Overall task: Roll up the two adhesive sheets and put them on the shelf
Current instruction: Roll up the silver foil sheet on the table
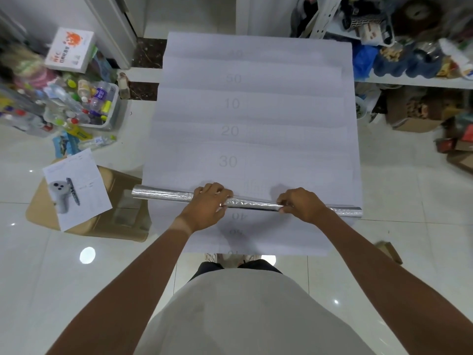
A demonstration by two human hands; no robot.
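Both hands are curling over a silver foil-faced roll (163,194), the left hand (207,204) gripping it left of the middle and the right hand (303,204) gripping it right of the middle, with a short bare stretch of crinkled silver showing between them. Fingers of each hand are wrapping over the top of the roll and the thumbs are tucking in at the near side, so each hand is clamped on the roll rather than lying flat on it. Out past the left hand the roll is sticking well beyond the sheet's left edge; past the right hand it is reaching about to the sheet's right edge. It is lying slightly askew, its left end farther from the person than its right.

Beyond the hands, the white adhesive sheet (281,111) is lying spread on the tiled floor (38,290), creased in bands and printed with faint grey numbers 50, 10, 20 and 30. Nearer than the hands a strip of white sheet with reversed numbers is lying flat.

Left of the left hand a cardboard box (122,226) is carrying a printed paper (76,188). Farther off that way a bin of bottles (97,106) is standing. Far right of the right hand a cluttered shelf (414,82) is running along the wall.
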